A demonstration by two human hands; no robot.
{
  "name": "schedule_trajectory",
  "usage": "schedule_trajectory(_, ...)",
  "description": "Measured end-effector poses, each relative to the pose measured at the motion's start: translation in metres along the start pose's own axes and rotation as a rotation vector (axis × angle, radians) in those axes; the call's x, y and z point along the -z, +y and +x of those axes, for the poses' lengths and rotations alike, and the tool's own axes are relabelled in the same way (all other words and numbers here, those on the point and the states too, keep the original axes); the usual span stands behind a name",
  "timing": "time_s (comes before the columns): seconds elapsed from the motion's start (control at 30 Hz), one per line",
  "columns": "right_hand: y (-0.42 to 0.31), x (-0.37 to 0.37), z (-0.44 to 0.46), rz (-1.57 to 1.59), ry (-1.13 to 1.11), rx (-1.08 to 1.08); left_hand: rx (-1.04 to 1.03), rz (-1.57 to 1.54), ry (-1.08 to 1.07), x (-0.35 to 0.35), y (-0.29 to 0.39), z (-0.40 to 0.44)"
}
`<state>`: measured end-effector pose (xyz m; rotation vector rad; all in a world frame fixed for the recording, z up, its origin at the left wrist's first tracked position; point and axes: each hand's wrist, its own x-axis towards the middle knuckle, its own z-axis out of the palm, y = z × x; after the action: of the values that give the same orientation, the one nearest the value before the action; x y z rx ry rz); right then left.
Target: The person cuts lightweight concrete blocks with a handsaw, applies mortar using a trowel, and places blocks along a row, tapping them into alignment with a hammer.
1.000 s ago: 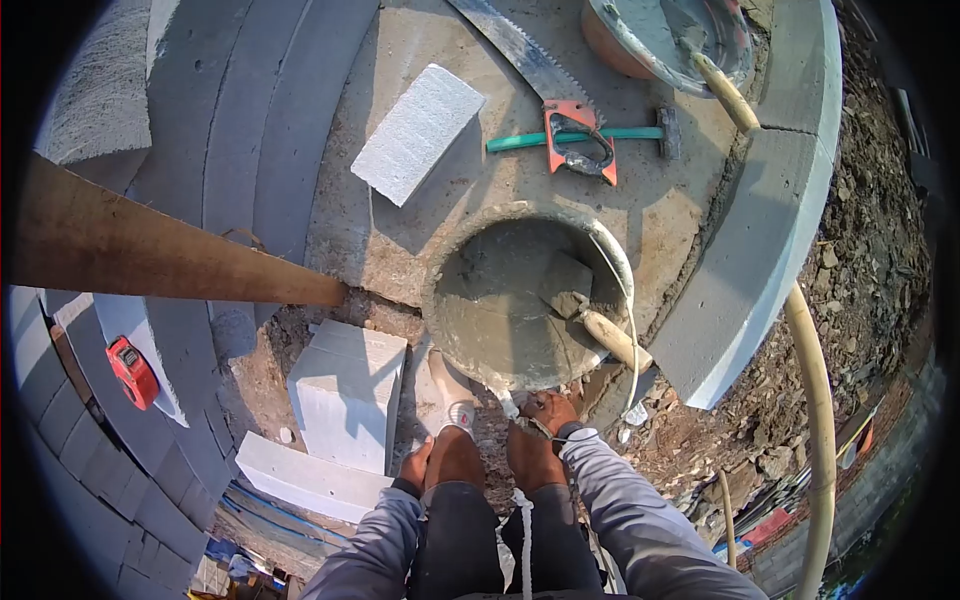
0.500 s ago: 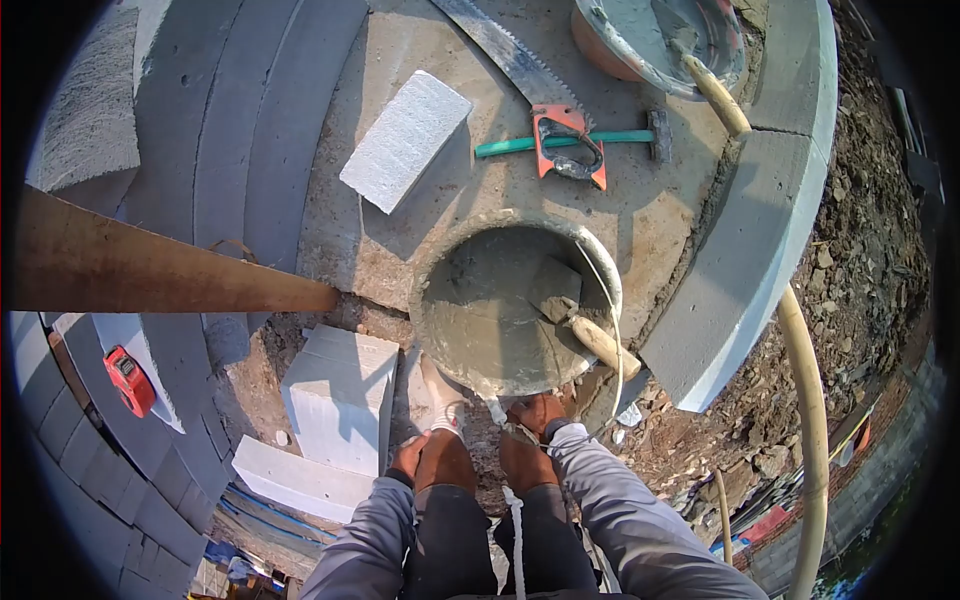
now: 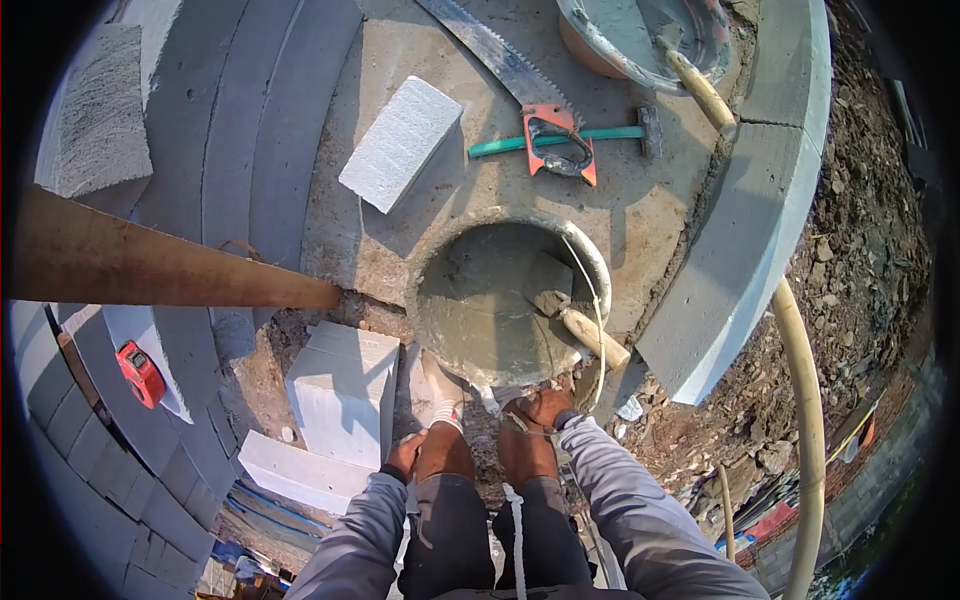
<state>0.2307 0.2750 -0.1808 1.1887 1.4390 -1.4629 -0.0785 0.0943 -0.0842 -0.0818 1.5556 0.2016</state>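
My left hand (image 3: 404,456) rests against the outer side of my left leg, its fingers laid along the leg with nothing seen in them. On my right knee, close to the near rim of a round mortar bucket (image 3: 415,285), lies my right hand (image 3: 546,408). Its fingers are curled together, and whether they pinch anything is hidden. Wet grey mortar (image 3: 480,300) partly fills the bucket. A trowel (image 3: 597,338) leans there, blade in the mortar and wooden handle over the right rim. The bucket's thin pale handle (image 3: 590,285) hangs down its right side, close to my right hand.
Beyond the bucket are a light block (image 3: 402,143), a handsaw (image 3: 558,145) lying across a green-handled hammer (image 3: 490,149), and a second mortar tub (image 3: 590,50). Blocks (image 3: 345,385) stand at left, near a wooden plank (image 3: 170,255) and red tape measure (image 3: 140,374). Rubble (image 3: 850,250) slopes away right.
The view has shifted slightly, so the bucket and tools sit a little further left. My right hand has moved slightly right over the knee; my left hand stays beside the left leg.
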Motion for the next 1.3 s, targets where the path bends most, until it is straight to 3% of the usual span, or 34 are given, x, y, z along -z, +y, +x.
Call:
schedule_trajectory(0.13,-0.009,0.005,-0.009,0.006,0.005,-0.020,0.178,0.066,0.078,-0.009,0.044,-0.009)
schedule_trajectory(0.23,-0.013,0.004,-0.004,0.014,0.008,-0.015,-0.147,0.290,0.150,-0.009,0.011,0.016)
schedule_trajectory(0.33,-0.017,0.002,0.002,0.030,0.025,-0.001,-0.138,0.429,0.092,-0.010,-0.006,0.028)
schedule_trajectory(0.37,-0.017,0.001,0.002,0.038,0.032,0.000,-0.287,0.469,0.101,-0.009,-0.021,0.030)
schedule_trajectory(0.47,-0.017,0.001,0.002,0.041,0.041,0.001,0.150,-0.523,-0.089,-0.009,-0.034,0.037)
schedule_trajectory(0.57,-0.012,0.004,0.002,0.017,0.021,0.000,-0.095,-0.053,0.042,-0.014,-0.012,0.013)
schedule_trajectory(0.8,-0.012,0.008,-0.005,0.023,0.052,0.014,-0.349,0.481,0.049,-0.003,-0.031,0.018)
schedule_trajectory(0.87,-0.015,0.007,-0.003,0.032,0.093,0.020,-0.436,0.762,0.076,-0.006,-0.035,0.032)
schedule_trajectory(0.97,-0.016,0.006,-0.001,0.007,0.083,0.043,-0.469,0.703,0.123,-0.011,-0.025,0.018)
schedule_trajectory(1.03,-0.020,0.024,-0.009,-0.077,-0.029,0.132,-0.398,0.329,0.088,-0.012,-0.023,0.004)
schedule_trajectory(1.1,-0.023,0.046,-0.022,-0.304,-0.160,0.377,-0.157,-0.042,0.083,-0.015,-0.021,0.002)
schedule_trajectory(1.17,0.002,0.031,-0.032,-0.525,-0.067,0.549,0.265,-0.387,0.099,-0.006,-0.021,0.011)
schedule_trajectory(1.2,0.027,0.010,-0.030,-0.647,0.045,0.612,0.148,-0.302,0.142,-0.010,-0.005,0.005)
schedule_trajectory(1.23,0.027,0.018,-0.047,-0.463,0.237,0.591,0.030,-0.217,0.187,-0.014,0.028,-0.006)
schedule_trajectory(1.3,-0.033,0.076,-0.116,0.582,0.273,0.177,-0.092,-0.007,0.277,-0.007,0.070,-0.007)
